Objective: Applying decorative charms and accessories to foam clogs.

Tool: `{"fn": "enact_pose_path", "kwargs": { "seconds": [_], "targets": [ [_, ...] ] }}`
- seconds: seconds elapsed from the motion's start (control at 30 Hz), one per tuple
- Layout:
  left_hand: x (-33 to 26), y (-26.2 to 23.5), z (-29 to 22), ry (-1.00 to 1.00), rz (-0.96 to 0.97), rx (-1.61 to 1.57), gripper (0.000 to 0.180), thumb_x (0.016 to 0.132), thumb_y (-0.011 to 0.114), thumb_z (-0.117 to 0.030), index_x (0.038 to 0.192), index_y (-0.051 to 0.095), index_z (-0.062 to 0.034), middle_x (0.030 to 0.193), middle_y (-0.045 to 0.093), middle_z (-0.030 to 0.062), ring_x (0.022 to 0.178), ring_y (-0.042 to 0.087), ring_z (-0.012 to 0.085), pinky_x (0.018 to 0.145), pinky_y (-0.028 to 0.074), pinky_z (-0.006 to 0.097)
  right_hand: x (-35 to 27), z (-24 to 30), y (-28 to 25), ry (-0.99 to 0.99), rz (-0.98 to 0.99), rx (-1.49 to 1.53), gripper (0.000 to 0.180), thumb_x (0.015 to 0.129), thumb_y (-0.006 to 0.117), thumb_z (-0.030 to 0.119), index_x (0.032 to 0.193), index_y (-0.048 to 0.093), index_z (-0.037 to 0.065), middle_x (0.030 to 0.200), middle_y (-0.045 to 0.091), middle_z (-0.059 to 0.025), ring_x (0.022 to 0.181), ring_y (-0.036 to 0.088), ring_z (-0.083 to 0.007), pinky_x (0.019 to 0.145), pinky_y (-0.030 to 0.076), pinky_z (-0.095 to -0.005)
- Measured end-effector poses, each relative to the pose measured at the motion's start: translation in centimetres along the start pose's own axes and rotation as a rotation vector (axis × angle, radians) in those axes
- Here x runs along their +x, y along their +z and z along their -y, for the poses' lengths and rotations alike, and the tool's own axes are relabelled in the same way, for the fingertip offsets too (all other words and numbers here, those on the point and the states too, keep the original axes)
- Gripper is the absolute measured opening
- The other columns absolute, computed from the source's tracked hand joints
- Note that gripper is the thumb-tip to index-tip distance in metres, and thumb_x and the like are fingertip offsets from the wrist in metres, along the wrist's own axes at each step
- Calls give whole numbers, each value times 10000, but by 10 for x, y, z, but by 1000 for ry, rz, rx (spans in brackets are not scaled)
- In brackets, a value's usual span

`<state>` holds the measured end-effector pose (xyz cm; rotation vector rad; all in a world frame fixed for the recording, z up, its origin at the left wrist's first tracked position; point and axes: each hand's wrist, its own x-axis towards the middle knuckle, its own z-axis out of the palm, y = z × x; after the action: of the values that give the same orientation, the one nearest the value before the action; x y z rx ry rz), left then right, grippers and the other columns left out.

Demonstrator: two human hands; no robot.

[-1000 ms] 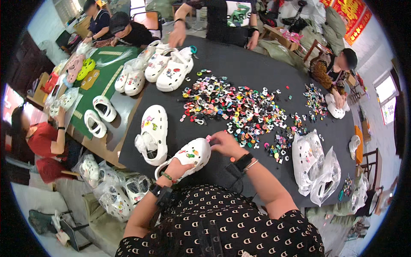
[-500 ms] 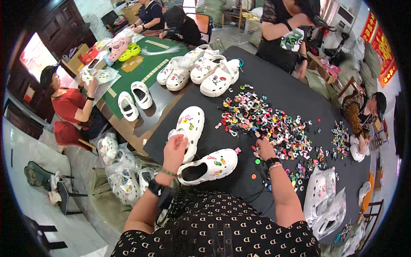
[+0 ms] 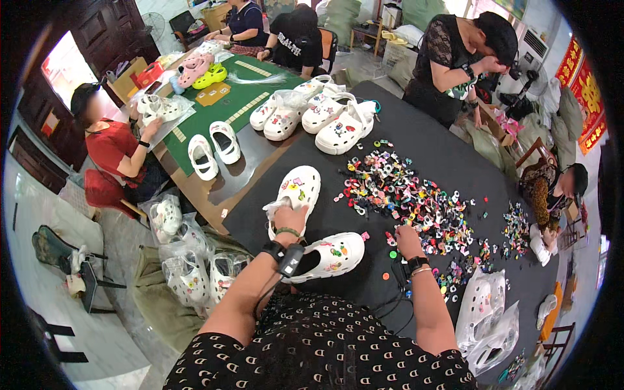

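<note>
A white clog (image 3: 303, 184) with colourful charms on its toe lies on the black table. My left hand (image 3: 288, 220) is closed around its heel end, the thumb over the near side. A second white clog (image 3: 341, 255), also dressed with charms, lies beside it, toe to the right, partly behind my left wrist. At the near edge of a large heap of small shoe charms (image 3: 416, 188), my right hand (image 3: 408, 242) points downward with its fingers drawn together. Whatever is between those fingertips is too small to make out. A pink charm (image 3: 364, 236) rests by the second clog's toe.
Several finished white clogs (image 3: 344, 130) stand at the table's far left corner. Two plain white shoes (image 3: 224, 143) sit by a green mat (image 3: 244, 84). Bagged clogs (image 3: 481, 305) lie at the right, more bags (image 3: 185, 273) at the left. Several co-workers surround the tables.
My left hand has turned and moved right, its grip now lower over the clog. My right hand stays by the charm heap. The view has shifted slightly; the co-worker across the table has moved.
</note>
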<state>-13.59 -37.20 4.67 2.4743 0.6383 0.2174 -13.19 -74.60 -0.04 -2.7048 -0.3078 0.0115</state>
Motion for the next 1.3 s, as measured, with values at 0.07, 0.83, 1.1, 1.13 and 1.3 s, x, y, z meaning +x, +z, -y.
{"fn": "enact_pose_path", "kwargs": {
  "seconds": [0.07, 0.83, 1.1, 1.13, 1.3],
  "targets": [
    [-7, 5, 5, 7, -25, -70, 225, 736, 695, -186, 774, 627, 25, 803, 639, 223, 794, 624, 392, 724, 481, 464, -5, 3, -2, -32, -51, 52, 79, 751, 607, 56, 809, 599, 3, 826, 606, -178, 846, 578, -369, 745, 456, -445],
    [-33, -51, 16, 365, 252, -12, 577, 830, 608, -492, 540, 605, 7, 551, 562, 197, 585, 577, 369, 569, 449, 450, 69, 169, -42, -277, 76, 442, 139, 755, 668, 90, 862, 636, 8, 806, 627, -156, 772, 612, -304, 705, 484, -375],
    [-18, -36, 10, 370, 61, -166, 476, 791, 669, -395, 569, 612, 22, 576, 582, 193, 588, 579, 367, 589, 449, 449, 92, 200, -4, -266, 119, 448, 125, 737, 668, 78, 844, 639, 19, 803, 598, -159, 803, 602, -333, 722, 488, -394],
    [-18, -35, 10, 366, 63, -168, 476, 791, 669, -395, 569, 612, 22, 576, 582, 193, 588, 579, 367, 589, 449, 449, 94, 199, -2, -265, 124, 446, 125, 737, 668, 78, 844, 639, 19, 803, 598, -159, 803, 602, -333, 722, 488, -394],
    [-15, -34, 8, 361, 57, -214, 442, 780, 679, -358, 562, 604, 19, 570, 581, 186, 590, 582, 359, 582, 453, 442, 105, 205, 5, -220, 98, 309, 126, 679, 698, 64, 796, 665, 32, 820, 568, -142, 845, 581, -322, 741, 487, -408]
  ]
}}
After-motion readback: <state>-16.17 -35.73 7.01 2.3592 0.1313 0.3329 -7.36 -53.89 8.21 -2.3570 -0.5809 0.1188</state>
